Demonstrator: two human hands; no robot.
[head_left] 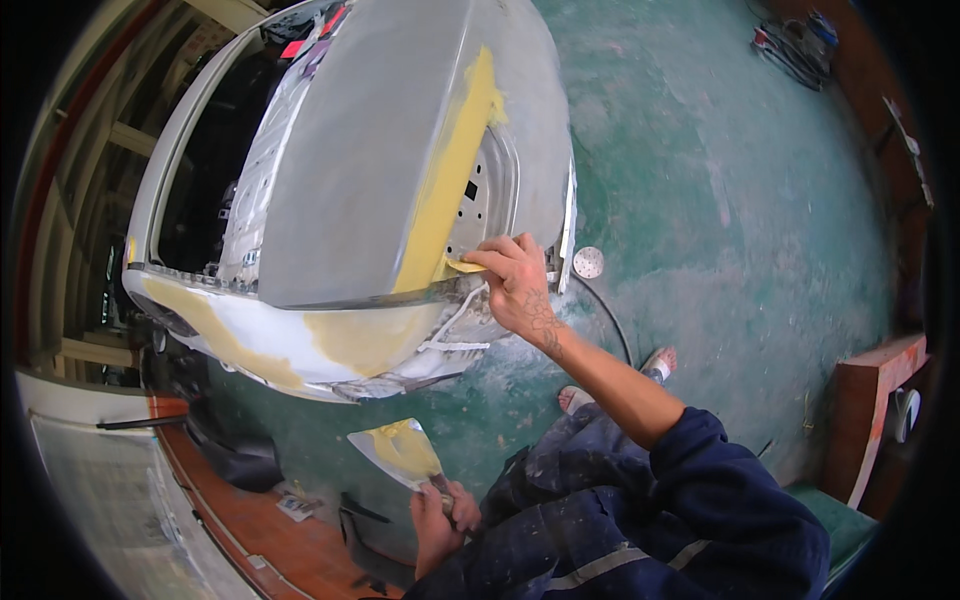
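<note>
My left hand (440,518) grips the handle of a wide putty knife (362,441), held low in front of my body. Yellow body filler (408,447) lies on its blade. My right hand (517,285) pinches a thin yellow spreader (464,265) between thumb and fingers. The spreader is at the lower end of a long yellow filler strip (440,190), which runs along the edge of a grey car trunk lid (365,150). Beside the strip is the recessed panel (486,190) with several holes. My right arm reaches up across the floor toward the car.
Tan filler patches (370,335) mark the car's white rear corner. On the green floor (690,200) lie a round perforated disc (588,262) and a dark hose (612,318), close to my feet. A black part (235,450) sits lower left; a reddish bench (875,385) stands at right.
</note>
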